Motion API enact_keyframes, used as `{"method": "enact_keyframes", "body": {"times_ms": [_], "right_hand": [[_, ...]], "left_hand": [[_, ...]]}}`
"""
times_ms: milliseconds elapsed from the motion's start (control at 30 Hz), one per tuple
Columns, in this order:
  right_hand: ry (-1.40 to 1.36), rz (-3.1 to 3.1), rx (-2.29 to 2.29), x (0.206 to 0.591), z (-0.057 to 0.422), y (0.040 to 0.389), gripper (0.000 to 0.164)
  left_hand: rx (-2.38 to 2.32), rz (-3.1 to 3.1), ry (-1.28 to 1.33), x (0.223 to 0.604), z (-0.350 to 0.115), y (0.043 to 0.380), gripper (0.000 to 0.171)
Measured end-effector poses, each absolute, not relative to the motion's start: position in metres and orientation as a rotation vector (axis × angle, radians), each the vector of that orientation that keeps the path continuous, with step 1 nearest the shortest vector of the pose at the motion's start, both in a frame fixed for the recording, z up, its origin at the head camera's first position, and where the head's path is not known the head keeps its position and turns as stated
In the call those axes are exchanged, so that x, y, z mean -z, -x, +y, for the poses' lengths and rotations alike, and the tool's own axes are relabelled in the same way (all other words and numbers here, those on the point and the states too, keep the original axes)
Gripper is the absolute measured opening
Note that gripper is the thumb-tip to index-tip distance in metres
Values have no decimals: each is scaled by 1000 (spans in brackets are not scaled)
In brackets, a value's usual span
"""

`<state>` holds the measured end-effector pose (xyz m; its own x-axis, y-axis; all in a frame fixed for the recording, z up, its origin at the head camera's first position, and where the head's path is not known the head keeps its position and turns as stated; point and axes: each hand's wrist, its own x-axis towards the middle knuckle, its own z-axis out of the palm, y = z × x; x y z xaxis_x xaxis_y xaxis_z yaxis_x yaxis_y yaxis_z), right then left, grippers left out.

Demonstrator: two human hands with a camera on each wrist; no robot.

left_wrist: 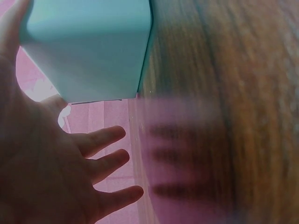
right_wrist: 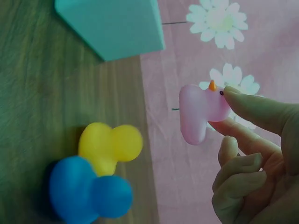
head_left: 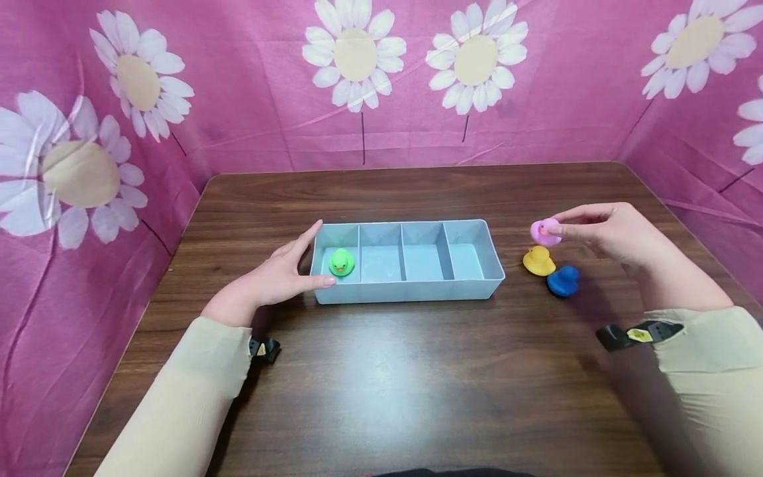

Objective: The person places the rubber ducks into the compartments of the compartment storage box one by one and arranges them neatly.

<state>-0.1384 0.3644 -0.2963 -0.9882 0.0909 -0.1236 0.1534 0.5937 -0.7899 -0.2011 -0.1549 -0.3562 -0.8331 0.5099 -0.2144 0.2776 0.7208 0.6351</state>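
A pink rubber duck (head_left: 544, 232) is pinched by its head between the thumb and index finger of my right hand (head_left: 620, 235), held up off the table. Below it, a yellow rubber duck (head_left: 539, 262) and a blue rubber duck (head_left: 563, 281) sit close together on the table. My left hand (head_left: 277, 275) spans the left end of a light blue divided tray (head_left: 411, 291), thumb at the front rim and index finger at the back corner. Its other fingers (left_wrist: 110, 165) stretch out straight beside the end wall. A green rubber duck (head_left: 342, 262) sits in the leftmost compartment.
Dividers part the tray into several compartments in a row. The tray stands on a dark wooden table (head_left: 381, 384), left of the yellow and blue ducks. Behind the table and along its sides hangs a pink cloth (head_left: 238, 86) with daisies.
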Motion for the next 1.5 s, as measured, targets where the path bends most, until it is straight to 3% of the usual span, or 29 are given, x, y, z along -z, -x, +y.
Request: {"method": "enact_keyframes", "body": {"times_ms": [367, 1500], "right_hand": [[-113, 2769, 1270, 280, 346, 145, 29], [90, 2645, 1347, 269, 262, 167, 34]], "left_hand": [[-879, 2546, -634, 356, -155, 202, 107], [-875, 2548, -608, 356, -155, 202, 107]]}}
